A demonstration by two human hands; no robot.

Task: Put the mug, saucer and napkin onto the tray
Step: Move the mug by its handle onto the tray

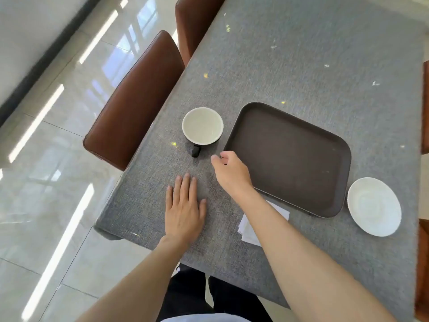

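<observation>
A dark brown tray [290, 156] lies empty on the grey tablecloth. Left of it stands a mug [202, 125] with a pale inside and a black handle pointing toward me. A white saucer [374, 206] rests on the cloth right of the tray's near corner. A white napkin [248, 228] lies in front of the tray, partly hidden under my right forearm. My right hand [231, 170] hovers by the tray's near-left corner, fingers curled and holding nothing, a short way from the mug handle. My left hand [184, 206] lies flat on the cloth, fingers spread.
The grey table [313, 66] stretches away beyond the tray. Two brown leather chairs [132, 105] stand along its left side. A glossy tiled floor lies to the left. The table's near edge is close to my legs.
</observation>
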